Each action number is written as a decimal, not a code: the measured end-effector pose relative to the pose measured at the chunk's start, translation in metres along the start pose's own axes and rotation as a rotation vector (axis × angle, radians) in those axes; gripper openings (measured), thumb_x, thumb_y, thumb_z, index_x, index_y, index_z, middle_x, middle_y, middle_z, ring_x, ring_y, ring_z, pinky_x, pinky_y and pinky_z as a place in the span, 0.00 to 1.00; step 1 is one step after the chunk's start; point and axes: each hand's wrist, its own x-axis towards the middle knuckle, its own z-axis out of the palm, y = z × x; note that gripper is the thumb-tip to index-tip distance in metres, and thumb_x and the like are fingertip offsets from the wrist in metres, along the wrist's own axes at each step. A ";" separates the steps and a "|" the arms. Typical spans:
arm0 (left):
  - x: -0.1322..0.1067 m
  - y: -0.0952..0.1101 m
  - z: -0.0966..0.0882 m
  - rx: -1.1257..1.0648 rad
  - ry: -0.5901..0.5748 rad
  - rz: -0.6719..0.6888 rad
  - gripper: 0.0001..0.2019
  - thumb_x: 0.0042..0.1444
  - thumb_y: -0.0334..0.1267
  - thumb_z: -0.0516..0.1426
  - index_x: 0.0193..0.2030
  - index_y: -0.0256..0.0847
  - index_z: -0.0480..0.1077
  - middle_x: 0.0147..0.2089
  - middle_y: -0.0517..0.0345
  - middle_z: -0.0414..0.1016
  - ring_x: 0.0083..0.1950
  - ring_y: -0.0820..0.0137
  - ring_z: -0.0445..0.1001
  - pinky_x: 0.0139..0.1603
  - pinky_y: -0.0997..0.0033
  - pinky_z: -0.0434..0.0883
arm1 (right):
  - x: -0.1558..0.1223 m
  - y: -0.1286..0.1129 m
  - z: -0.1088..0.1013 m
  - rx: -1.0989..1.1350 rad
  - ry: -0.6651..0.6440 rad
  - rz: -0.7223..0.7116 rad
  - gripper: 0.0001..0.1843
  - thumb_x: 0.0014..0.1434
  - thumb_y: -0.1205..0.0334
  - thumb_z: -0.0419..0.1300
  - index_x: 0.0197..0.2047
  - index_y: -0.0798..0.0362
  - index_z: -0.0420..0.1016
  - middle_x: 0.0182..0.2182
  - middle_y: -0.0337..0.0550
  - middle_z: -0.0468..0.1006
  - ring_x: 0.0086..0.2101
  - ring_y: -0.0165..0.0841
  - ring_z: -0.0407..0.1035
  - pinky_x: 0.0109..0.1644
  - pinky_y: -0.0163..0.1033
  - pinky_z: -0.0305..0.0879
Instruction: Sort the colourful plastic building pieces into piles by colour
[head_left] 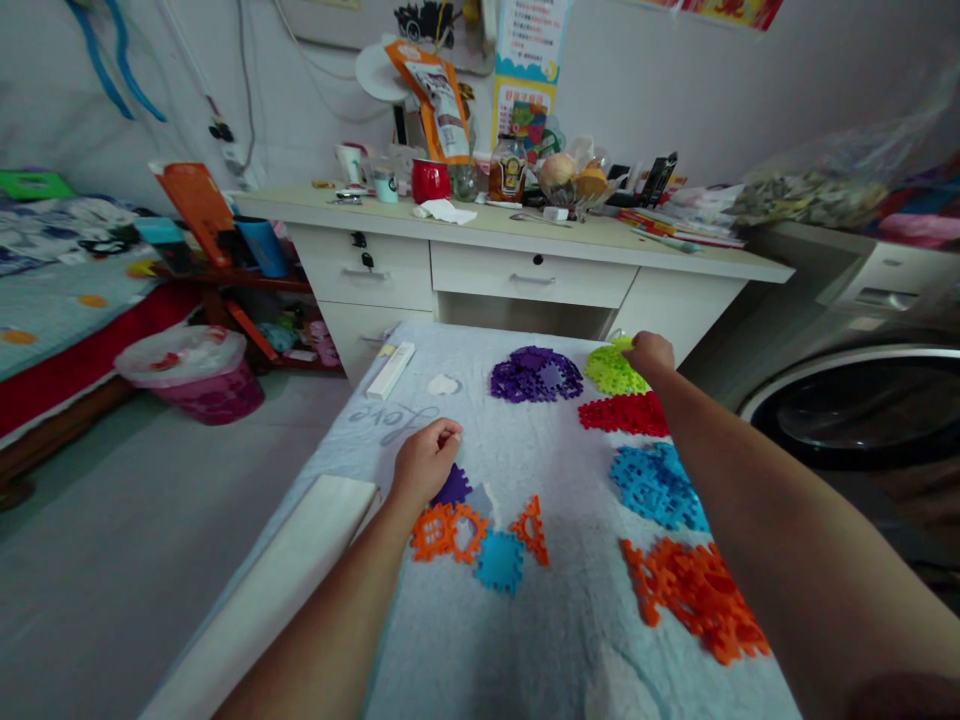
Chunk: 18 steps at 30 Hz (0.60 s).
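Note:
My left hand [429,460] is closed with curled fingers just above a purple toothed plastic piece [451,487]; nothing shows in it. Joined below the purple piece are two orange pieces [433,532] and a blue square piece [501,562], with an orange triangular frame [532,530] at their right. At the far right of the cloth my right hand [651,355] bends its fingers at the edge of a yellow-green pile [613,368]. Its fingertips are partly hidden, so what they pinch cannot be made out.
Purple [534,375], red [622,413], blue [660,485] and orange piles [697,595] lie on the cloth-covered table [570,650]. A long white box [300,580] runs along the left edge. Behind stand a cluttered desk [480,232] and, at right, a washing machine [862,330].

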 end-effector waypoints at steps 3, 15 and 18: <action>0.000 0.001 0.000 -0.002 -0.001 -0.008 0.09 0.56 0.41 0.54 0.39 0.44 0.74 0.34 0.61 0.79 0.35 0.68 0.75 0.36 0.71 0.66 | -0.003 0.001 0.000 -0.007 -0.007 0.014 0.20 0.58 0.61 0.60 0.53 0.58 0.77 0.48 0.59 0.78 0.48 0.44 0.73 0.48 0.43 0.68; 0.000 -0.002 0.001 -0.007 0.003 0.001 0.10 0.56 0.42 0.54 0.39 0.44 0.74 0.35 0.60 0.80 0.37 0.68 0.76 0.37 0.71 0.67 | -0.048 -0.014 -0.048 0.108 0.049 -0.095 0.19 0.60 0.61 0.58 0.54 0.55 0.76 0.52 0.59 0.72 0.49 0.45 0.70 0.53 0.45 0.66; 0.000 -0.001 0.000 0.003 0.007 -0.006 0.10 0.56 0.41 0.54 0.39 0.44 0.75 0.35 0.60 0.80 0.37 0.68 0.76 0.37 0.71 0.66 | -0.081 -0.034 -0.064 0.161 0.052 -0.240 0.16 0.60 0.63 0.58 0.51 0.56 0.77 0.49 0.57 0.74 0.49 0.43 0.70 0.55 0.43 0.64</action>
